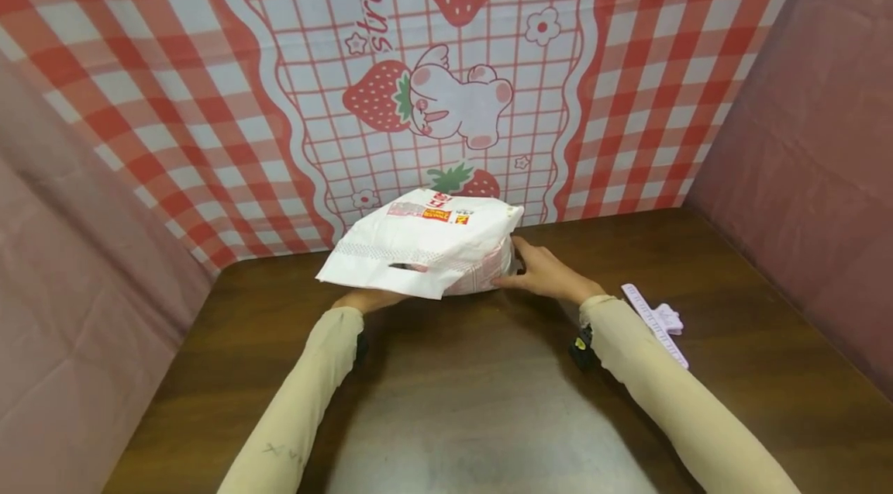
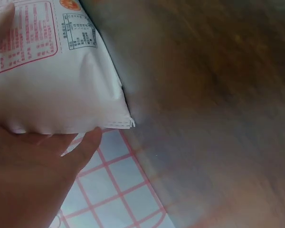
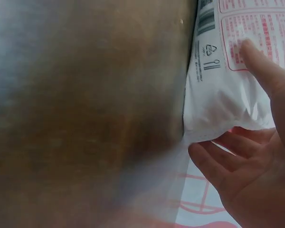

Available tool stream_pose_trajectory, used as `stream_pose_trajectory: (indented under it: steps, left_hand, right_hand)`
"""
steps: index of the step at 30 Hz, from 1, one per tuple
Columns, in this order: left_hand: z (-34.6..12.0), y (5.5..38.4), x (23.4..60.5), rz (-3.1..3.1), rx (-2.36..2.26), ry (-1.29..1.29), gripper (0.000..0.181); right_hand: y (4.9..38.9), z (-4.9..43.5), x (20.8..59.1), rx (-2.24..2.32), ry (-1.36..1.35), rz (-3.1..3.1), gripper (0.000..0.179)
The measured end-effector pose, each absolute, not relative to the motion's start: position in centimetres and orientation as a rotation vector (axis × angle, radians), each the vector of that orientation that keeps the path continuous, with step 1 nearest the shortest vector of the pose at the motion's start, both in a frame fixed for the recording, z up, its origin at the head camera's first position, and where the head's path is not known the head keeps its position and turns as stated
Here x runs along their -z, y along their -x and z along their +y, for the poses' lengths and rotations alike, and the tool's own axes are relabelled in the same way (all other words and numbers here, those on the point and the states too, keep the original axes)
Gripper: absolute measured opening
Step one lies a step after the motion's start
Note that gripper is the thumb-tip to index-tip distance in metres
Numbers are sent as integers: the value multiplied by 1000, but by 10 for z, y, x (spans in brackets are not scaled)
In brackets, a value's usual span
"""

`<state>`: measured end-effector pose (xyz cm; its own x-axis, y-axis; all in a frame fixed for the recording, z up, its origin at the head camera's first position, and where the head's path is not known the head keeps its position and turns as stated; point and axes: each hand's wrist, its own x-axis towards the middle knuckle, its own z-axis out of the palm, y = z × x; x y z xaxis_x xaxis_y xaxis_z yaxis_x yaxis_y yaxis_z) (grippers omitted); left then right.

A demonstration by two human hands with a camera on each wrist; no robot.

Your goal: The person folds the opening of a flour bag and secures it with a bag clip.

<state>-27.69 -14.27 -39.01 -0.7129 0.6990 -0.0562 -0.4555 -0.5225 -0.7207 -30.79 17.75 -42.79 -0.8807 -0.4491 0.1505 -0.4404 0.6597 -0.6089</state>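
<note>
A white bag (image 1: pixel 412 234) with red and yellow print and a cut-out handle slot is held at the far side of the table, its handle end toward me. My left hand (image 1: pixel 370 298) grips its left side, mostly hidden under the bag in the head view. In the left wrist view, the thumb lies on the printed face and the fingers (image 2: pixel 85 147) are at the stitched edge. On the right side my right hand (image 1: pixel 547 271) holds the bag, thumb on the red-lettered face and fingers (image 3: pixel 213 164) at the bottom edge in the right wrist view.
A pale lilac long-bar clip (image 1: pixel 656 323) lies on the brown wooden table (image 1: pixel 481 409), beside my right forearm. Behind the table hangs a red-checked strawberry cloth (image 1: pixel 628 91). Pink cloths (image 1: pixel 802 129) hang at both sides.
</note>
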Motion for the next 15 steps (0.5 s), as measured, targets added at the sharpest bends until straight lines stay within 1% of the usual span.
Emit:
stream_pose_trajectory:
  steps: [2, 5, 8, 12, 14, 15]
  left_hand:
    - [-143, 278, 389, -719, -2304, 392, 60]
    - [-141, 279, 390, -668, -2353, 307, 62]
    - [-139, 278, 391, -644, -2374, 284, 63]
    - [-137, 277, 391, -619, -2371, 312, 65]
    - [-138, 278, 393, -720, -2341, 316, 66]
    - [-138, 278, 393, -887, -2291, 306, 68]
  right_hand:
    - [311, 176, 426, 1021, 740, 2837, 91]
    - [314, 174, 424, 971, 707, 2820, 98]
    - [319, 172, 420, 917, 703, 2821, 102]
    - [320, 170, 414, 865, 721, 2831, 101]
    - [318, 168, 414, 858, 721, 2828, 100]
    - [317, 167, 415, 860, 721, 2827, 99]
